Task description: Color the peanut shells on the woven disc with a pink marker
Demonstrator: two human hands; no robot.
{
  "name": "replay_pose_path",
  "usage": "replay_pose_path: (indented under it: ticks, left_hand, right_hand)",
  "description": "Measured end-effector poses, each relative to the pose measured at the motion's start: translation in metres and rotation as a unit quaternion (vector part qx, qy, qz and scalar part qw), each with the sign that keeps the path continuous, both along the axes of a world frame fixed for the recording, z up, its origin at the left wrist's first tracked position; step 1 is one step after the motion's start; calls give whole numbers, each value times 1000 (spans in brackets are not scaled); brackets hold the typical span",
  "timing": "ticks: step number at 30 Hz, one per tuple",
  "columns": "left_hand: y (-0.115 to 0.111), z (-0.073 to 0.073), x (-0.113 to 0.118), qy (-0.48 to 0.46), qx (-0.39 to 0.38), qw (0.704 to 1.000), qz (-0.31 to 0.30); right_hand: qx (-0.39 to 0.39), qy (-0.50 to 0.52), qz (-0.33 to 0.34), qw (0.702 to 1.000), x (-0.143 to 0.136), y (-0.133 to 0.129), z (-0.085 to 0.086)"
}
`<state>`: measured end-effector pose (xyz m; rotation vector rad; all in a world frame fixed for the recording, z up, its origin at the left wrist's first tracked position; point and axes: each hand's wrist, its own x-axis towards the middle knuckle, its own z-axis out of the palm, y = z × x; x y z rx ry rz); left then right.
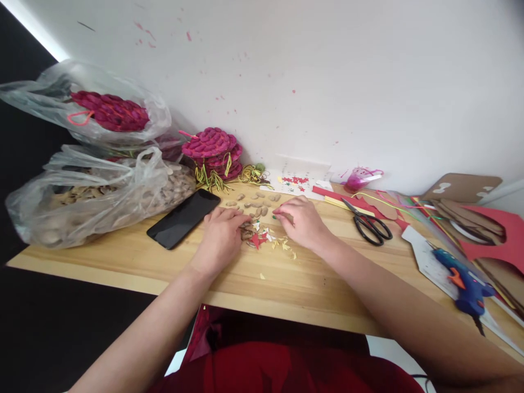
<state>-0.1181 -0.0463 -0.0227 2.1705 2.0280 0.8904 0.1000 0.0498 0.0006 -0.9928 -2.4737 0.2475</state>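
Note:
My left hand point(222, 237) lies on the wooden table point(245, 292), palm down with its fingers loosely spread, beside a small heap of peanuts and paper scraps. My right hand point(302, 221) has thumb and forefinger close together near a tiny green piece point(274, 217); whether it is pinched is too small to tell. Between the hands lie a red paper piece point(256, 240), white bits and yellow scraps point(285, 244). Several loose peanuts point(257, 211) are spread just beyond my fingers. Small red stars point(295, 180) rest on white paper behind them.
A black phone point(184, 218) and plastic bags point(98, 196) of peanuts are at left, near stacked magenta pieces point(213, 153). To the right are black-handled scissors point(370, 225), a blue glue gun point(466, 286), red paper point(491, 224) and cardboard point(460, 186). A white wall stands behind.

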Motion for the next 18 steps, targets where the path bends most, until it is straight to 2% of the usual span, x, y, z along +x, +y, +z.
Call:
replay_pose_path:
  ticks: [7, 12, 18]
  left_hand:
    - [-2, 2, -1, -22, 1, 1000, -12]
    - [-2, 4, 1, -27, -1, 1000, -11]
    - [-2, 3, -1, -39, 15, 999, 29]
  right_hand:
    - [-28, -20, -24, 999, 2, 14, 1]
    - [-7, -16, 35, 999, 3, 8, -3]
    - [23, -41, 46, 998, -15, 15, 1]
